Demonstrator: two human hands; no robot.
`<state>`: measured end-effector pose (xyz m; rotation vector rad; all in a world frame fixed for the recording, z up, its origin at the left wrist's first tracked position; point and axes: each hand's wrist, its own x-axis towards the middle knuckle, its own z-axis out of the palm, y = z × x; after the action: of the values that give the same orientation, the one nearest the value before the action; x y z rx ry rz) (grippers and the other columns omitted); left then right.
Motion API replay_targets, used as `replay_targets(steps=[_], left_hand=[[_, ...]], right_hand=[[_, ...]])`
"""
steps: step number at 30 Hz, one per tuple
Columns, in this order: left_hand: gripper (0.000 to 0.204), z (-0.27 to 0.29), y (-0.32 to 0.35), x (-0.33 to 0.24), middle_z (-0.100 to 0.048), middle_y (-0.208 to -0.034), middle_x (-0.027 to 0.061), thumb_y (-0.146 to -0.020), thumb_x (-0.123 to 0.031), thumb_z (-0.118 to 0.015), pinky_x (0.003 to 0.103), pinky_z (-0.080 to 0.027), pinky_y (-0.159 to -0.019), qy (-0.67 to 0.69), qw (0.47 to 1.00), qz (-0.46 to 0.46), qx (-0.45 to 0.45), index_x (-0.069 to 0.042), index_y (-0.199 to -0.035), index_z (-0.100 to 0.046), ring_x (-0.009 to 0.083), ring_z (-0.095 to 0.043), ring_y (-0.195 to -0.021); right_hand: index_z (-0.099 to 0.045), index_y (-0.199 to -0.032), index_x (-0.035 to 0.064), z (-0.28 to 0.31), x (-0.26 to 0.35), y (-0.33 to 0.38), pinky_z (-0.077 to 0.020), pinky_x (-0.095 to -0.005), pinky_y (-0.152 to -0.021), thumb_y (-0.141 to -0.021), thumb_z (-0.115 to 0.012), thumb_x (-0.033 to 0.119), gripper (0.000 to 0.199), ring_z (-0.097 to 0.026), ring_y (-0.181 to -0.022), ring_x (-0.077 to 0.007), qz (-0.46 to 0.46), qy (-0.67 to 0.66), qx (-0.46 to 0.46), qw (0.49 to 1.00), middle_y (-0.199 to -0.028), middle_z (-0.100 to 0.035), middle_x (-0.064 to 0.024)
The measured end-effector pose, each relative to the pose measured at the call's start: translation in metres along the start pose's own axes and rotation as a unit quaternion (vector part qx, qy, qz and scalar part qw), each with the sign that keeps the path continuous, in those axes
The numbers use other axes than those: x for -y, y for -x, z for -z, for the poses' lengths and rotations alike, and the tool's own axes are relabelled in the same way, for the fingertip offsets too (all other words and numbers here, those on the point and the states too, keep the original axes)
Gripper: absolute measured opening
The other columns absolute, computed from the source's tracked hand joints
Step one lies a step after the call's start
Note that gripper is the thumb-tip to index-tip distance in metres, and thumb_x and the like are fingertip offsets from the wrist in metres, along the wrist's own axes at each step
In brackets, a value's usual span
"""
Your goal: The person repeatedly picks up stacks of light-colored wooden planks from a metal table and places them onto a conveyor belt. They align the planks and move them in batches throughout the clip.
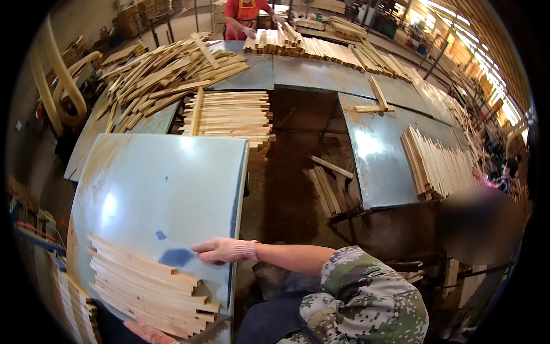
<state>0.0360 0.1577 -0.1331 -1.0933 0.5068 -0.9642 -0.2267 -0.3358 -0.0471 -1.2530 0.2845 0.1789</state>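
A row of pale wooden strips (152,286) lies side by side on the light blue tabletop (166,189), their right ends uneven. My right hand (222,251), in a pale pinkish glove, reaches in over the table's right edge, just beyond the strips. Its fingers stretch out to the left with nothing in them, near a dark blue patch on the surface. Close to the lower rim of the view is my left hand (150,331), gloved too, at the near side of the strips. Its fingers reach out flat, and part of the hand is cut off.
Beyond the table stand a stack of crosswise strips (229,114) and a loose heap of sticks (166,80). Another row of strips (441,163) lies on the right-hand table (381,172). A co-worker in red (243,17) handles strips at the back. Another person is at the right.
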Motion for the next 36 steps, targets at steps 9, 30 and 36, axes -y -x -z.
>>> replay_targets(steps=[9, 30, 36], left_hand=[[0.056, 0.230, -0.263, 0.241, -0.053, -0.157, 0.0237, -0.111, -0.032, -0.053, 0.044, -0.043, -0.122, 0.956, 0.115, 0.264, -0.047, 0.005, -0.153, -0.050, 0.0337, -0.053, -0.144], [0.072, 0.756, -0.579, 0.298, -0.057, -0.158, 0.0232, -0.102, -0.029, -0.076, 0.037, -0.043, -0.121, 0.864, 0.020, -0.466, 0.191, 0.003, -0.160, -0.047, 0.0298, -0.055, -0.147], [0.075, 0.834, -0.715, 0.278, -0.056, -0.159, 0.0237, -0.103, -0.036, -0.073, 0.037, -0.042, -0.121, 0.852, 0.061, -0.485, 0.187, 0.002, -0.161, -0.045, 0.0317, -0.054, -0.148]], right_hand=[[-0.061, -0.149, -0.0027, 0.216, -0.180, 0.227, -0.0581, -0.0345, -0.095, -0.106, -0.066, 0.034, 0.057, -0.070, -0.111, -0.0181, -0.094, -0.108, -0.315, 0.938, -0.130, -0.074, -0.0119], [-0.078, -0.111, -0.0016, 0.376, -0.404, 0.421, -0.0532, -0.0423, -0.092, -0.096, -0.068, 0.043, 0.048, -0.071, -0.102, -0.0260, -0.264, -0.196, -0.581, 0.745, -0.111, -0.080, -0.0152], [-0.077, -0.121, 0.0057, 0.515, -0.343, 0.412, -0.0573, -0.0401, -0.085, -0.096, -0.070, 0.032, 0.037, -0.077, -0.099, -0.0271, -0.392, 0.047, -0.402, 0.826, -0.112, -0.080, -0.0167]])
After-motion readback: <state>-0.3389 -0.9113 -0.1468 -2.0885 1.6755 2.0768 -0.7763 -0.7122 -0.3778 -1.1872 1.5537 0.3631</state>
